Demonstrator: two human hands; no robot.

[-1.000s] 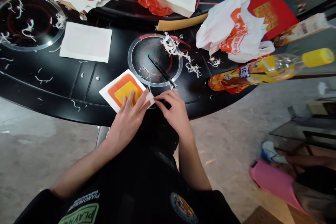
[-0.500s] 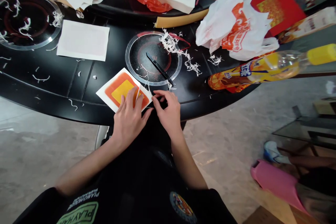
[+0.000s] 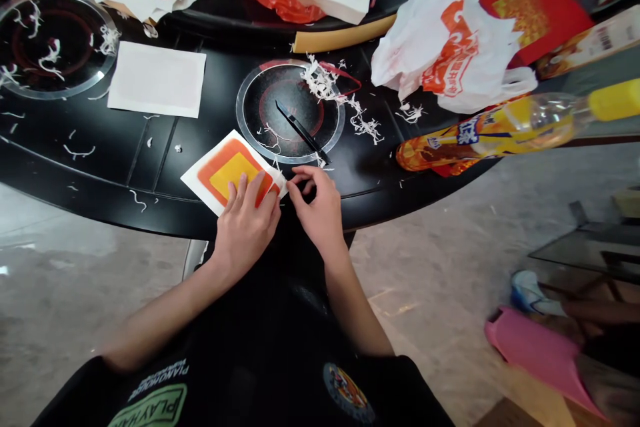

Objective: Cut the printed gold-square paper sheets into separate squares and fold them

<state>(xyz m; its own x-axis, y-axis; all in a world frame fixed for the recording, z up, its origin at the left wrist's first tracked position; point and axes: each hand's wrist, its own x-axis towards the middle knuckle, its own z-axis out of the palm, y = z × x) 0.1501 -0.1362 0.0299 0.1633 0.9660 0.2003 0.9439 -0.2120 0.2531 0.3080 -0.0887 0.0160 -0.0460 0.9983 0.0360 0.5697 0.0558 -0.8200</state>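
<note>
By the left hand [image 3: 247, 217], the printed sheet [image 3: 229, 172] is pressed down, with the fingers laid on its yellow middle and orange border; nothing is seen grasped by this hand. By the right hand [image 3: 316, 207], the thumb and the forefinger are brought close together at the sheet's right corner, but whether the paper or a loose fibre is pinched there cannot be made out. Relative to the round hotplate [image 3: 263, 103], the sheet is placed just at its near left side, turned like a diamond; a longer axis cannot be judged, because the lower part is covered. This right corner is reached most nearly by the right hand, from its right. On the hotplate a slim black tool [image 3: 303, 135] is laid slantwise, its lower end directed toward the right hand. Farther out, white shreds [image 3: 323, 83] are scattered over the hotplate's far right rim, and a blank white sheet [image 3: 157, 80] is set left of it.
</note>
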